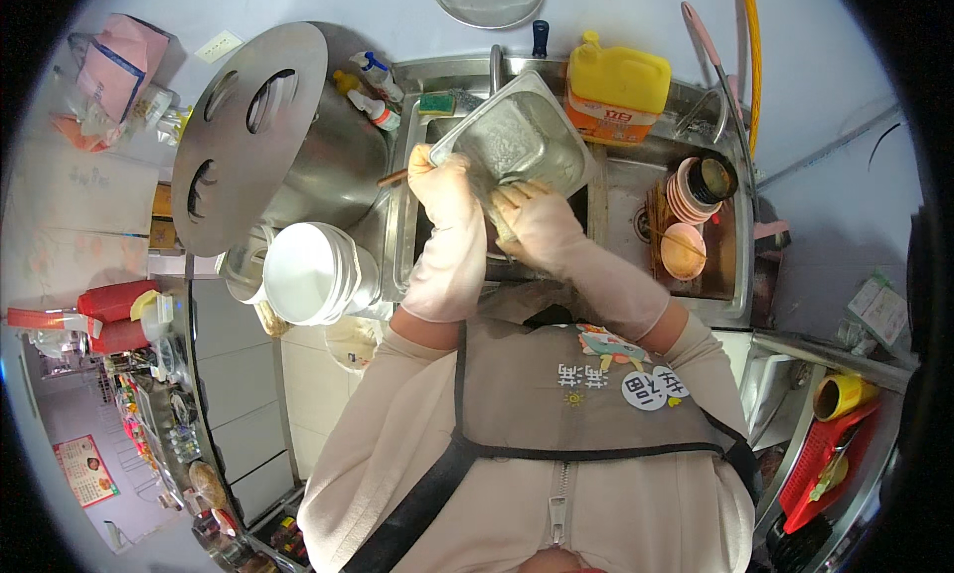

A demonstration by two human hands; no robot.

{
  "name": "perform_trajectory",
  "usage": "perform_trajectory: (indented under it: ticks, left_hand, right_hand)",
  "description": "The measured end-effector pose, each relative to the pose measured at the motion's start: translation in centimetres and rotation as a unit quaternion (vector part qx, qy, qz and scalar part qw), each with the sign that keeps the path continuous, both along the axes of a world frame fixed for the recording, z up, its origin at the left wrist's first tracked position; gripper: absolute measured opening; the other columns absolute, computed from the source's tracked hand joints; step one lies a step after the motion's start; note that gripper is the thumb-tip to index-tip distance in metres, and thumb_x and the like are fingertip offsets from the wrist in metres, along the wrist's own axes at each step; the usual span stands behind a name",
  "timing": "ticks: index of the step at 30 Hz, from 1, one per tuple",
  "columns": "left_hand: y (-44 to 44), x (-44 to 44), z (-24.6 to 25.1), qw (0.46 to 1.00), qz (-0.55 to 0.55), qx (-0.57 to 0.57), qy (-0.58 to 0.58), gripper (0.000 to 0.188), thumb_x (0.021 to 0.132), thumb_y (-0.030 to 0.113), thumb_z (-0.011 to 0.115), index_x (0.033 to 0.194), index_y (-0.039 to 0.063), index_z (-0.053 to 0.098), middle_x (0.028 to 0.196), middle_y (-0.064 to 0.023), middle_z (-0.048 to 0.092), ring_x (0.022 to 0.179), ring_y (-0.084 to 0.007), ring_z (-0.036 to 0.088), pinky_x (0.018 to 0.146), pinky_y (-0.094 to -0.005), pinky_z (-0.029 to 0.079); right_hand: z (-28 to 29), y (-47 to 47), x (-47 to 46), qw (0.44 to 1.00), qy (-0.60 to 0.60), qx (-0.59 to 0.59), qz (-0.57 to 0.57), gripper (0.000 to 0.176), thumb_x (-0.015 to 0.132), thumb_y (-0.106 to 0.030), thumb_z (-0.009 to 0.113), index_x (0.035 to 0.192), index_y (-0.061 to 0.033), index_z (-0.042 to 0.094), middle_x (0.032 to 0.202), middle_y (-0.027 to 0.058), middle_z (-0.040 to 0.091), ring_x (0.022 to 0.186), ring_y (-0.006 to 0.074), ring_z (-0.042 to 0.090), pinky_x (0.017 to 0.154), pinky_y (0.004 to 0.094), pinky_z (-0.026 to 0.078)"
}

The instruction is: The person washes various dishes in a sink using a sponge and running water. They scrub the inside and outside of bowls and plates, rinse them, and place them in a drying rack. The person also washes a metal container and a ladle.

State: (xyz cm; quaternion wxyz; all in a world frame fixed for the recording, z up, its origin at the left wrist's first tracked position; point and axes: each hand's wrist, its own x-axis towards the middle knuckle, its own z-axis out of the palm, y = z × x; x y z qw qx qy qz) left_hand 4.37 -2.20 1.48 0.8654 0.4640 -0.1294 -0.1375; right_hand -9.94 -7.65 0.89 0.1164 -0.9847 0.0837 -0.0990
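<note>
A stainless steel food pan (514,137) is tilted above the left sink basin, its wet inside towards me. My left hand (441,185), in a pale translucent glove, grips the pan's left corner by the rim. My right hand (536,219), gloved the same way, lies against the near wall of the pan, over what looks like a greyish cloth (504,221). Fingers hide most of that cloth. A brown handle (392,178) sticks out to the left behind my left hand; its other end is hidden. The faucet (496,70) rises just behind the pan.
Stacked bowls (682,193), a single bowl (683,251) and chopsticks (656,223) occupy the right basin. Behind it stands a yellow detergent jug (622,85). A green sponge (437,104) and spray bottles (376,111) sit at the back left. White buckets (305,271) and a large steel pot (335,148) stand left.
</note>
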Motion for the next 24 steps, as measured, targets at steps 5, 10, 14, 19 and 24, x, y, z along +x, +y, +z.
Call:
perform_trajectory:
  ticks: [5,10,14,19,24]
  left_hand:
    - [1.3,1.3,-0.7,0.998,-0.002,0.059,0.0,0.027,0.069,-0.015,0.056,0.076,0.011,0.052,0.071,0.0043,0.054,0.058,-0.0056,0.046,0.056,-0.0212,0.04]
    - [1.9,3.3,-1.5,0.987,-0.075,0.141,0.008,0.028,0.068,-0.015,0.056,0.078,0.011,0.054,0.072,0.0045,0.055,0.057,-0.0053,0.045,0.053,-0.0215,0.039]
    - [0.9,1.6,1.6,0.995,-0.059,0.081,0.028,0.03,0.072,-0.017,0.059,0.083,0.011,0.054,0.074,0.0033,0.055,0.061,-0.0055,0.047,0.056,-0.0207,0.038]
    - [1.4,-0.4,-1.0,0.985,-0.112,0.131,-0.002,0.035,0.072,-0.021,0.056,0.078,0.013,0.048,0.07,0.0051,0.049,0.063,-0.0061,0.047,0.059,-0.0209,0.042]
    - [2.8,0.2,-1.4,0.961,-0.206,0.18,-0.033,0.04,0.066,-0.023,0.055,0.076,0.014,0.046,0.07,0.0075,0.043,0.06,-0.0042,0.039,0.054,-0.0199,0.034]
  right_hand:
    - [-3.2,-2.1,-0.8,0.985,-0.111,-0.097,0.09,0.035,0.086,-0.016,0.055,0.119,-0.0094,0.066,0.123,0.0092,0.066,0.114,0.0262,0.061,0.106,0.0427,0.043]
    - [-0.3,-9.8,-2.4,0.948,-0.163,-0.242,0.124,0.022,0.081,-0.015,0.058,0.099,-0.0133,0.071,0.111,0.0058,0.069,0.114,0.0234,0.061,0.115,0.0402,0.035]
    - [1.8,-8.7,-2.3,0.948,-0.021,-0.294,0.122,0.019,0.078,-0.013,0.06,0.093,-0.0142,0.071,0.1,0.0025,0.069,0.102,0.0212,0.064,0.11,0.0374,0.04]
    - [-0.3,-2.9,-1.6,0.992,-0.078,-0.079,0.066,0.03,0.079,-0.017,0.058,0.106,-0.0133,0.07,0.101,0.0014,0.069,0.089,0.0217,0.064,0.086,0.0358,0.049]
    - [-3.7,-1.4,-3.1,0.991,-0.097,-0.025,0.085,0.028,0.082,-0.019,0.062,0.108,-0.0118,0.069,0.105,0.0038,0.069,0.099,0.0221,0.064,0.096,0.0391,0.048]
